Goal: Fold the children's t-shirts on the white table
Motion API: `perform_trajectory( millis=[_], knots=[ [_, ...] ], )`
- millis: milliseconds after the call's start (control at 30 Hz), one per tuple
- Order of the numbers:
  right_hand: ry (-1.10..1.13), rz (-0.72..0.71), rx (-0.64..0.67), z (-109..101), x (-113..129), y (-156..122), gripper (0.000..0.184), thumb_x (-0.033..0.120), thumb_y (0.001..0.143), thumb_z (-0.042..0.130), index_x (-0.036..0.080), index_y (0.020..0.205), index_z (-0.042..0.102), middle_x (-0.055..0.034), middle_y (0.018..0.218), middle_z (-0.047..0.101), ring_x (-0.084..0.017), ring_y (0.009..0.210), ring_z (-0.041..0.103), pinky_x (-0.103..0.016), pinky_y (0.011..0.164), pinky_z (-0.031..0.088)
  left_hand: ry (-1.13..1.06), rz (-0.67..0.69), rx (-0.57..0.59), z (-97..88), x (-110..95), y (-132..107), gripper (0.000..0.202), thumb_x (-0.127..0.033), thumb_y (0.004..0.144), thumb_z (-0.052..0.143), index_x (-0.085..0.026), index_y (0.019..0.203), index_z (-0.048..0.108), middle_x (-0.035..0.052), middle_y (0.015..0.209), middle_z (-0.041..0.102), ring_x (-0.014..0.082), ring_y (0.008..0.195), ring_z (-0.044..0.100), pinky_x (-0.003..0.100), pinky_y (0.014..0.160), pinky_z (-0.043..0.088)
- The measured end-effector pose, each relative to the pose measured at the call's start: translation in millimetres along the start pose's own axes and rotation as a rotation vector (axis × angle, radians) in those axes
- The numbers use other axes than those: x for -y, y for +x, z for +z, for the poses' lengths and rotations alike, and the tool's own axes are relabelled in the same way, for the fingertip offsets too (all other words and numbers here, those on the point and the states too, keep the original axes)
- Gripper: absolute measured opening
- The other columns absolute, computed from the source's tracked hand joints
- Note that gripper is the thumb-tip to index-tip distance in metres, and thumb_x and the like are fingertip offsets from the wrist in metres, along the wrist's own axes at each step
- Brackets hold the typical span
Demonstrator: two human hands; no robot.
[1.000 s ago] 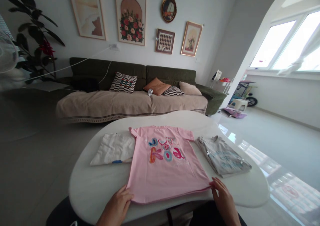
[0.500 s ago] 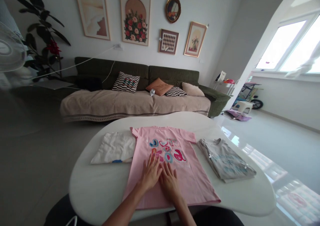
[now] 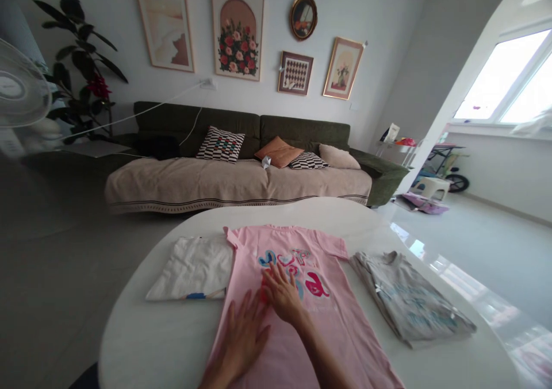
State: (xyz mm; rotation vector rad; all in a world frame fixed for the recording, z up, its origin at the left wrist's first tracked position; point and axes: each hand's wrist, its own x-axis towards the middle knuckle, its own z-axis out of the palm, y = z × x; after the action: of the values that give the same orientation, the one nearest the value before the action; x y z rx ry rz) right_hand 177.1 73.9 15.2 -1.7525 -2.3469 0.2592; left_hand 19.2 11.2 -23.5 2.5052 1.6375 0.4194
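Observation:
A pink T-shirt [image 3: 319, 331] with a colourful printed front lies spread on the white table, its collar toward the sofa. My left hand [image 3: 242, 334] rests flat on the shirt's lower left part, fingers spread. Farther up, my right hand [image 3: 281, 291] lies on the print with its fingers stretched out, covering some of it. To the left, partly beside the pink shirt's sleeve, is a folded white garment [image 3: 192, 268]. A folded grey T-shirt [image 3: 411, 297] with blue lettering lies to the right.
The rounded white table [image 3: 133, 343] fills the foreground. Behind it stands a dark green sofa [image 3: 302, 130] with a beige cover and several cushions. A fan [image 3: 19, 87] is at the far left. A white stool [image 3: 433, 188] stands on the floor at the right.
My right hand has moved up and slightly left onto the print. My left hand has slid down and left, away from the right one. The view has dipped closer to the table.

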Motion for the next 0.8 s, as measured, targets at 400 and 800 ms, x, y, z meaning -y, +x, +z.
perform_trajectory(
  millis=[400,800],
  knots=[
    [-0.075,0.544,-0.044,-37,-183,67,0.054,0.040,0.088,0.017,0.018,0.136,0.025,-0.0166,0.142,0.023,-0.031,0.130,0.017,-0.061,0.093,0.019,0.129,0.097,-0.045,34.6,26,9,0.064,-0.048,0.079,0.044,-0.040,0.134,0.012,-0.0007,0.140,0.029,0.0309,0.123,0.034,0.051,0.101,0.014],
    [0.073,0.132,-0.038,37,-2,148,0.053,0.049,0.085,0.029,0.030,0.134,0.027,-0.0032,0.147,0.010,-0.027,0.133,-0.002,-0.056,0.100,0.003,0.101,0.059,0.049,27.1,19,12,0.063,-0.047,0.082,0.040,-0.040,0.135,0.008,0.0021,0.143,0.020,0.0342,0.126,0.028,0.060,0.096,0.019]
  ],
)
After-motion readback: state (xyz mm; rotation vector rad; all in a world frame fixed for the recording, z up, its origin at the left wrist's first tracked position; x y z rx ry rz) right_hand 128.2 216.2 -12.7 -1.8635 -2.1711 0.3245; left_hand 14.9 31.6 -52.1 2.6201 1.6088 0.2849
